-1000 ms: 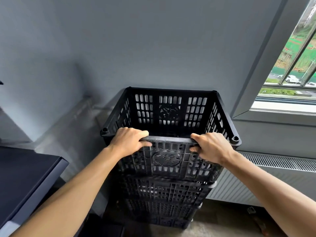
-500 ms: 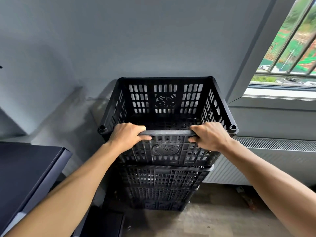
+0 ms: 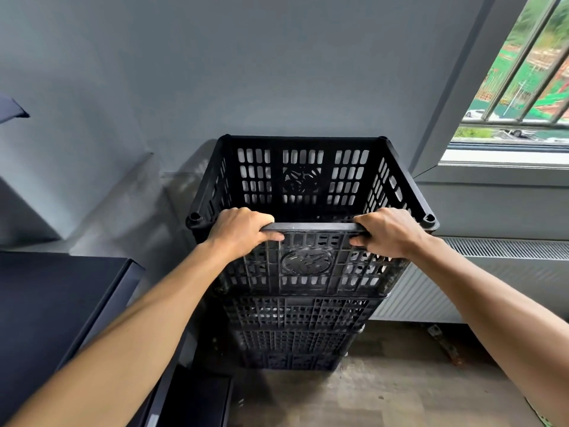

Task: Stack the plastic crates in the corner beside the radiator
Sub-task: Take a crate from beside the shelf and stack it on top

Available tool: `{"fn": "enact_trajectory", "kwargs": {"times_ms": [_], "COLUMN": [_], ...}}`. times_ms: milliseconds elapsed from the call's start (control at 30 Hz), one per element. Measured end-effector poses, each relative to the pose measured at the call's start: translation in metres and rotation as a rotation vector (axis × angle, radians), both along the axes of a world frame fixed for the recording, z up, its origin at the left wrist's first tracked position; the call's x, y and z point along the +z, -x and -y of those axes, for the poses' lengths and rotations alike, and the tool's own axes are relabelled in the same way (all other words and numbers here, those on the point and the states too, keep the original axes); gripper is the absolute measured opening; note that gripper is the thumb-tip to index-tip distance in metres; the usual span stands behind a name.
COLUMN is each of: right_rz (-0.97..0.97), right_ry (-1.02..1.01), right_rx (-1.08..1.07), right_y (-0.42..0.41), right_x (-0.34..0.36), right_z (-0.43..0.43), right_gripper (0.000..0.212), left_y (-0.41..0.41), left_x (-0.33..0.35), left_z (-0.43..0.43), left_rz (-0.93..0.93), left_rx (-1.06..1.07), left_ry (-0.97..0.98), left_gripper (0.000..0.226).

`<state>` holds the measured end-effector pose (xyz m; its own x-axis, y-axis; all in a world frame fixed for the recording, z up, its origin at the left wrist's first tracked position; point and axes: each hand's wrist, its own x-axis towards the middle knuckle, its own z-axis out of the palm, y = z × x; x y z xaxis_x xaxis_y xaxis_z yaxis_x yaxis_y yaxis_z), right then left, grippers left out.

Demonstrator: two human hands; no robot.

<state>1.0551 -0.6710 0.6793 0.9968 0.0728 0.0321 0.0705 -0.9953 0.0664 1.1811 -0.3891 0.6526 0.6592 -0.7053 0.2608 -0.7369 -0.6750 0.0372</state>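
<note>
Top black plastic crate [image 3: 311,186] rests on a stack of black crates [image 3: 295,331] standing on the floor against the grey wall [image 3: 277,72], just beside the white radiator [image 3: 498,272] under the window [image 3: 523,81]. The left hand [image 3: 238,234] and right hand [image 3: 392,231] each hold the near rim, fingers curled over its top edge, thumbs pressed on the outer face. A dark cabinet [image 3: 55,309] stands at left.
</note>
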Motion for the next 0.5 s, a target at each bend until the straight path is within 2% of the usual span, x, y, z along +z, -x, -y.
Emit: {"fn": "enact_trajectory", "kwargs": {"times_ms": [500], "right_rz": [0.000], "right_ry": [0.004], "right_rx": [-0.077], "right_y": [0.0041], "right_x": [-0.0029], "right_z": [-0.0041], "right_gripper": [0.026], "left_y": [0.0029], "left_x": [0.0002], "left_z": [-0.0017], "left_rz": [-0.015], "left_rx": [-0.017], "left_ry": [-0.015], "left_gripper": [0.055]}}
